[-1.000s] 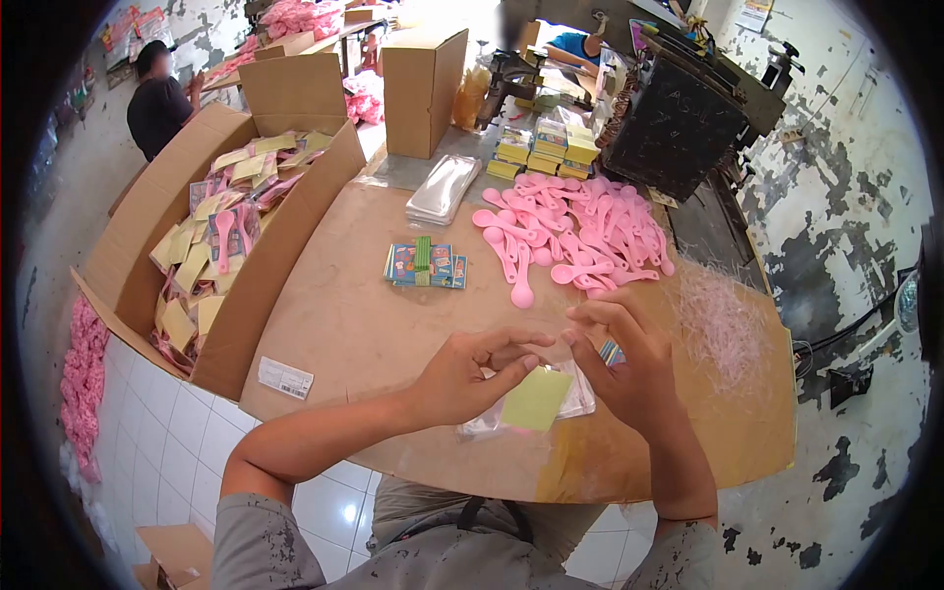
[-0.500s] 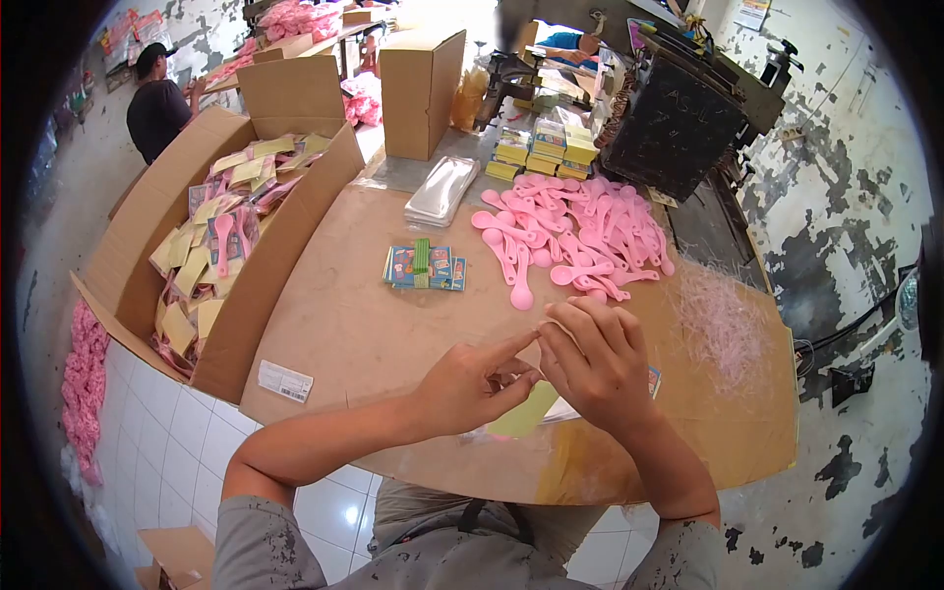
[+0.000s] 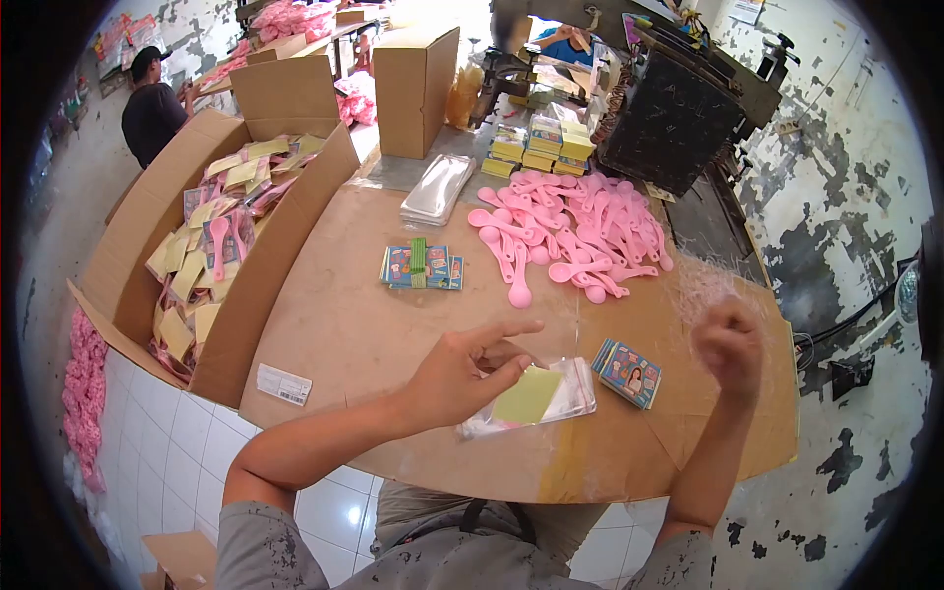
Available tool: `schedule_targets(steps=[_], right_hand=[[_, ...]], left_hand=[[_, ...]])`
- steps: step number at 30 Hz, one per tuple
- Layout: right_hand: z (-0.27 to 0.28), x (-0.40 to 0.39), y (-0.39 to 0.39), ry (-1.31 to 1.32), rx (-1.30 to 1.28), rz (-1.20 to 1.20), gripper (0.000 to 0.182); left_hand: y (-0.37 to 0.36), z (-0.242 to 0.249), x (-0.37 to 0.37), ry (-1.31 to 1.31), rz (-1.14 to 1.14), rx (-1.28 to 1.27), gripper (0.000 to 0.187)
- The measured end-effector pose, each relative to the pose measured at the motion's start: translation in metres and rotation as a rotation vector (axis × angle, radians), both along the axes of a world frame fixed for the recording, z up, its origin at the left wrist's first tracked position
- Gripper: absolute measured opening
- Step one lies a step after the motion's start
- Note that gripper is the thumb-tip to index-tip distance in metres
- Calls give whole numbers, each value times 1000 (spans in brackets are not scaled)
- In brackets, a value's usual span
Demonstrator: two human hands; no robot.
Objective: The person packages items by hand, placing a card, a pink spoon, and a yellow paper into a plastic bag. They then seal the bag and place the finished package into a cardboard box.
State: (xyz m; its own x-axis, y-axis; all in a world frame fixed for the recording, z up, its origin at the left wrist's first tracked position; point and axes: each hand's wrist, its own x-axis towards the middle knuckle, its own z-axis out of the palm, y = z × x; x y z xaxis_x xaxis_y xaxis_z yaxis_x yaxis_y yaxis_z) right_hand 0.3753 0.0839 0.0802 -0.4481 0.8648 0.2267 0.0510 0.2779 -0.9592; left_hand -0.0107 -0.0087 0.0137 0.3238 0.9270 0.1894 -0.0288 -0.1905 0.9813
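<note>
My left hand (image 3: pixel 472 372) hovers at the near middle of the cardboard-topped table, index finger stretched out and thumb apart. Just under its fingertips is a yellow-green card (image 3: pixel 527 395), lying on clear plastic bags (image 3: pixel 575 391). To the right, a small stack of blue printed cards (image 3: pixel 629 374) rests on the cardboard. My right hand (image 3: pixel 729 339) is raised at the right, beside a heap of thin clear plastic strips (image 3: pixel 710 285). Its fingers are curled in and slightly blurred; whatever they hold is hidden. Pink spoons (image 3: pixel 580 231) lie piled beyond both hands.
An open carton (image 3: pixel 280 285) of packed spoons and cards stands at the left. Banded blue cards (image 3: pixel 421 267), a stack of clear bags (image 3: pixel 438 192), several card stacks (image 3: pixel 541 146) and a black machine (image 3: pixel 674 113) are farther back. A person (image 3: pixel 152 108) stands far left.
My right hand has left my left hand and swung right to the plastic strips, uncovering the blue card stack and plastic bags. My left hand has moved slightly left.
</note>
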Motion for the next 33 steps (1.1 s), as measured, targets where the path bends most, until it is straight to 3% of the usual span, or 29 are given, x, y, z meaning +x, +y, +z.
schedule_targets(steps=[1, 5, 6, 9, 12, 15, 17, 19, 21, 24, 33], right_hand=[[-6, 35, 10, -9, -12, 20, 16], [-39, 121, 45, -608, 144, -501, 36], [-78, 163, 37, -1465, 539, -730, 44], [-44, 116, 17, -968, 649, -780, 47], [-19, 80, 2, -934, 673, -726, 40], [-7, 21, -9, -678, 248, -587, 32], [-20, -21, -20, -461, 125, -319, 28], [-22, -71, -35, -380, 163, -3, 28], [-22, -115, -49, -337, 255, 118, 29], [-33, -135, -45, -383, 212, 127, 29], [-65, -130, -33, -20, -161, 163, 19]], left_hand=[[0, 2, -1, -44, -10, -53, 46], [1, 2, 0, -92, -12, -72, 47], [1, 1, 0, -85, -9, -59, 47], [3, -2, 0, -102, -15, -65, 46], [5, -3, 4, -111, -9, -102, 45], [9, -4, 6, -96, 2, -111, 43], [9, -6, 7, -88, 12, -108, 42], [8, -6, 9, -86, 17, -94, 41], [8, -7, 9, -59, 13, -87, 40], [8, -10, 7, -68, 13, -88, 39], [9, -19, 7, -64, 57, -124, 28]])
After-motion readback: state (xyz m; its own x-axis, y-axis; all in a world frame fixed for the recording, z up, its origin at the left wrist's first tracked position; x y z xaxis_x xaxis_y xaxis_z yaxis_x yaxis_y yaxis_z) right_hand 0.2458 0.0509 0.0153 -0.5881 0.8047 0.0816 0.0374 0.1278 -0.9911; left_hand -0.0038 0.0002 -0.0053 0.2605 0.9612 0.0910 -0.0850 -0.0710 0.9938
